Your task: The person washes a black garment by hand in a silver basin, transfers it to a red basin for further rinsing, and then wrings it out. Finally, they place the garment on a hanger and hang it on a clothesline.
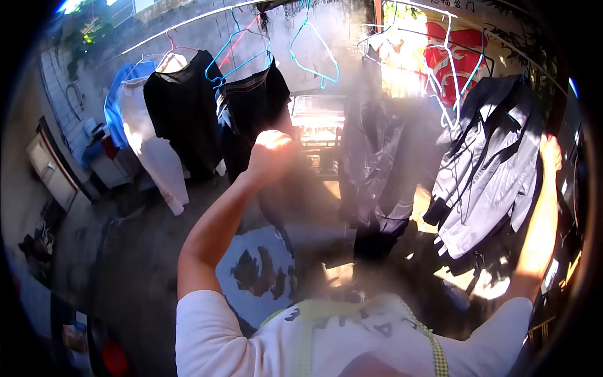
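Note:
My left hand is raised and closed in a fist in front of the lower right part of some black trousers, which hang by a blue hanger. Whatever the fist may hold is hidden. Far to the right, my right hand is also raised, its fingers curled at the outer edge of a dark grey jacket on the line. What it grips is too small to make out. Between my hands hangs a dark, shiny garment, partly blurred by haze.
A pole crosses overhead with empty blue hangers and white hangers. To the left hang a black top, a white garment and a blue shirt. A pale wet patch marks the ground.

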Demonstrator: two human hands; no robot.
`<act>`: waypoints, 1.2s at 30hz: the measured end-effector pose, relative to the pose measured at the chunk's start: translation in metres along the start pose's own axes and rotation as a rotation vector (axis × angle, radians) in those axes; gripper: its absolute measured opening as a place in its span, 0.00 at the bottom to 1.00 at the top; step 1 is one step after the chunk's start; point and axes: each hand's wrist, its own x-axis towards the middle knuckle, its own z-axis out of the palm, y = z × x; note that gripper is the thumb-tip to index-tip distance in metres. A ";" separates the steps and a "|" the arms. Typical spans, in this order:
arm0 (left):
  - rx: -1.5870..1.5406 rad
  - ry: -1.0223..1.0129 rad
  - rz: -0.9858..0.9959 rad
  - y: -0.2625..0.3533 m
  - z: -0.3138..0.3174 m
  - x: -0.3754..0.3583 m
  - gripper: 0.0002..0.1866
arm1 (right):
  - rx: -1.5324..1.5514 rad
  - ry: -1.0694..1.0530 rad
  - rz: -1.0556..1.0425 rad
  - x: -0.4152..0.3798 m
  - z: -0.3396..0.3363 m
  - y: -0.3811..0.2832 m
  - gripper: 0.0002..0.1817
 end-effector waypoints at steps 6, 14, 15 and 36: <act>0.261 -0.449 -0.327 -0.015 0.001 -0.055 0.04 | -0.238 0.109 -0.210 0.079 0.035 0.031 0.23; 0.020 -0.684 -1.075 0.033 0.007 -0.277 0.08 | -0.330 0.748 -0.555 -0.025 -0.057 -0.068 0.26; -0.018 -0.785 -1.266 0.061 -0.007 -0.337 0.09 | -0.263 0.834 -0.592 -0.052 -0.060 -0.085 0.26; -0.239 -0.640 -1.797 0.295 -0.239 -0.518 0.09 | 0.663 -1.561 -1.116 -0.736 0.000 -0.204 0.11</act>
